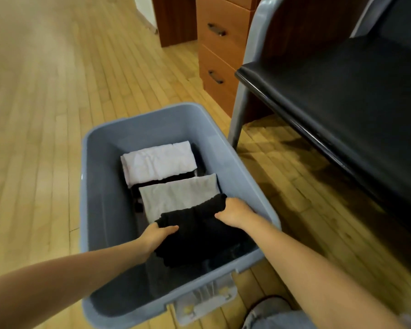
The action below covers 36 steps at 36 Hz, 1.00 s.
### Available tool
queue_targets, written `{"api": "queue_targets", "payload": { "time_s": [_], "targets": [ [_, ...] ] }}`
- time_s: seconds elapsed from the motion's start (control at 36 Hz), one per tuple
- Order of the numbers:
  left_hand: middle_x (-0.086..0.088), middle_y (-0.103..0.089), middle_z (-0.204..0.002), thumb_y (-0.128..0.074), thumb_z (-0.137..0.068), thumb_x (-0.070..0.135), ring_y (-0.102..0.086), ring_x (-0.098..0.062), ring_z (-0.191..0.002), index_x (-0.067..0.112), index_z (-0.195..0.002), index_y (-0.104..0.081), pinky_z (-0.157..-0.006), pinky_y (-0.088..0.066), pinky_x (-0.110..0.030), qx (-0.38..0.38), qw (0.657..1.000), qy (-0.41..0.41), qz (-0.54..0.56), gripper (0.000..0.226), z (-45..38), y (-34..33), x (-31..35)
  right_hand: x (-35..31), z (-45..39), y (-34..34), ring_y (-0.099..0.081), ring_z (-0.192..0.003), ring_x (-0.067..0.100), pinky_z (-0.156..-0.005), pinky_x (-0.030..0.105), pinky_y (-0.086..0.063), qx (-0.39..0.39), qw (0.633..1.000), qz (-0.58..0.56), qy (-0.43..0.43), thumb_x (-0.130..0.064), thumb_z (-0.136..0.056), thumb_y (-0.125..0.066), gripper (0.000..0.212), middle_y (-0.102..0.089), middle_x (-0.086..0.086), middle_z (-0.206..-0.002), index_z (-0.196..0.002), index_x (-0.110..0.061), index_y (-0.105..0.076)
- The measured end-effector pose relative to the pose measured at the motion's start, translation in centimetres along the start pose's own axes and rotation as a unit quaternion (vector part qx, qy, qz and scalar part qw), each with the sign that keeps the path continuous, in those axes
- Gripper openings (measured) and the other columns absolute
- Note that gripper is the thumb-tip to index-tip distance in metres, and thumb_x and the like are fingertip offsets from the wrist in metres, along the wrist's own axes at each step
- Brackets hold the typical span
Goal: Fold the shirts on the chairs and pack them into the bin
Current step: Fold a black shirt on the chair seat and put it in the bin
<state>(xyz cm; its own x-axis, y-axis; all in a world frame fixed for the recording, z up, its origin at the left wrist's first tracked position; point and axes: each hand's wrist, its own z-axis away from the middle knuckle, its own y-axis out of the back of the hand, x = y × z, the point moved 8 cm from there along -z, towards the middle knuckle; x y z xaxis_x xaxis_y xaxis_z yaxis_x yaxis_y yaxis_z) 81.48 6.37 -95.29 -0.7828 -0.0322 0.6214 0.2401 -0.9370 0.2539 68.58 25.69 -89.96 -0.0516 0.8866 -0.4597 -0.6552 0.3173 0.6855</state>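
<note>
While left hand (158, 235) and right hand (235, 211) pinch opposite edges of folded black shirt (199, 233) inside grey bin (100, 191), overlapping grey shirt (178, 195): uneven release would likely undo its folds.

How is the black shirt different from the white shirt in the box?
The black shirt is dark, and the left hand and right hand hold it; the white shirt is pale and nobody touches it. The black shirt sits at the near end of the bin and looks rumpled; the white shirt lies flat at the far end. Both are folded and inside the bin.
</note>
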Motion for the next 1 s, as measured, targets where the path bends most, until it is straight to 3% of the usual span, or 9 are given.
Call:
{"api": "queue_targets", "payload": {
  "time_s": [0.19,0.31,0.39,0.47,0.56,0.61,0.75,0.89,1.0],
  "targets": [
    [-0.012,-0.068,-0.096,-0.074,-0.085,0.022,-0.066,-0.028,-0.090,0.004,-0.100,-0.060,-0.087,-0.055,-0.042,-0.008,0.998,0.052,-0.039,0.028,-1.1,-0.5,-2.7,1.1,-0.8,-2.3,-0.057,-0.114,0.032,-0.079,0.031,-0.043,-0.108,0.989,0.096,-0.011,-0.030,-0.097,-0.056,0.032,-0.060,0.012,-0.110,-0.117,-0.006,-0.057],
    [-0.012,-0.065,-0.107,-0.065,-0.092,0.026,-0.063,-0.028,-0.096,0.001,-0.118,-0.058,-0.083,-0.053,-0.036,-0.012,0.993,0.072,-0.094,0.036,-2.0,-0.5,-4.5,1.3,-0.4,-3.1,-0.054,-0.120,0.032,-0.085,0.032,-0.042,-0.147,0.978,0.145,-0.024,-0.030,-0.101,-0.049,0.042,-0.054,0.017,-0.133,-0.133,-0.002,-0.050],
    [-0.015,-0.059,-0.117,-0.053,-0.099,0.031,-0.060,-0.027,-0.092,0.004,-0.119,-0.051,-0.068,-0.053,-0.035,-0.011,0.986,0.093,-0.138,0.034,-2.0,-0.7,-5.1,1.3,-0.1,-3.5,-0.054,-0.117,0.034,-0.087,0.035,-0.041,-0.171,0.974,0.148,-0.020,-0.023,-0.104,-0.042,0.037,-0.056,0.019,-0.128,-0.134,-0.004,-0.051],
    [-0.013,-0.057,-0.093,-0.037,-0.103,0.041,-0.057,-0.024,-0.075,0.009,-0.111,-0.043,-0.063,-0.051,-0.035,-0.007,0.974,0.145,-0.172,0.033,-1.7,-0.2,-6.5,1.1,-0.4,-2.9,-0.052,-0.099,0.028,-0.079,0.032,-0.039,-0.130,0.985,0.111,-0.008,-0.028,-0.101,-0.045,0.030,-0.055,0.014,-0.098,-0.122,-0.009,-0.057],
    [-0.012,-0.052,-0.075,-0.030,-0.104,0.043,-0.052,-0.023,-0.064,0.005,-0.092,-0.049,-0.063,-0.047,-0.032,0.011,0.962,0.172,-0.210,0.045,-1.9,0.8,-7.4,1.0,-0.5,-2.6,-0.057,-0.108,0.031,-0.080,0.031,-0.043,-0.101,0.992,0.081,0.006,-0.035,-0.100,-0.049,0.038,-0.061,0.013,-0.114,-0.120,-0.005,-0.060],
    [-0.014,-0.054,-0.074,-0.029,-0.105,0.042,-0.054,-0.026,-0.064,0.004,-0.083,-0.051,-0.068,-0.048,-0.034,0.025,0.958,0.169,-0.230,0.049,-1.7,0.9,-6.9,0.5,-0.1,-2.1,-0.059,-0.099,0.029,-0.073,0.029,-0.045,-0.081,0.996,0.032,0.028,-0.036,-0.099,-0.050,0.028,-0.062,0.009,-0.095,-0.095,-0.012,-0.062],
    [-0.017,-0.065,-0.118,-0.023,-0.106,0.037,-0.061,-0.031,-0.108,0.003,-0.111,-0.064,-0.091,-0.045,-0.033,0.046,0.912,-0.026,-0.406,0.053,-0.6,0.7,-1.8,-1.7,1.7,1.6,-0.064,-0.071,0.021,-0.075,0.033,-0.054,-0.032,0.978,-0.185,0.089,-0.024,-0.100,-0.047,0.022,-0.067,0.012,-0.083,-0.093,-0.009,-0.061],
    [-0.006,-0.060,-0.067,-0.035,-0.104,0.028,-0.056,-0.019,-0.055,0.010,-0.071,-0.059,-0.045,-0.043,-0.019,0.015,0.956,-0.135,-0.261,0.045,3.1,-3.1,6.6,-3.0,6.2,9.1,-0.052,-0.045,0.004,-0.043,0.015,-0.037,0.063,0.948,-0.277,0.145,-0.016,-0.103,-0.040,0.032,-0.059,0.002,-0.063,-0.075,-0.012,-0.055],
    [-0.004,-0.052,-0.059,-0.035,-0.104,0.024,-0.049,-0.014,-0.045,0.011,-0.066,-0.054,-0.044,-0.037,-0.021,-0.005,0.962,-0.246,-0.120,0.045,8.0,-7.7,15.5,-0.8,10.4,15.5,-0.047,-0.043,0.009,-0.042,0.019,-0.033,0.146,0.923,-0.324,0.146,-0.011,-0.097,-0.041,0.032,-0.056,0.001,-0.057,-0.068,-0.013,-0.053]
  ]
}}
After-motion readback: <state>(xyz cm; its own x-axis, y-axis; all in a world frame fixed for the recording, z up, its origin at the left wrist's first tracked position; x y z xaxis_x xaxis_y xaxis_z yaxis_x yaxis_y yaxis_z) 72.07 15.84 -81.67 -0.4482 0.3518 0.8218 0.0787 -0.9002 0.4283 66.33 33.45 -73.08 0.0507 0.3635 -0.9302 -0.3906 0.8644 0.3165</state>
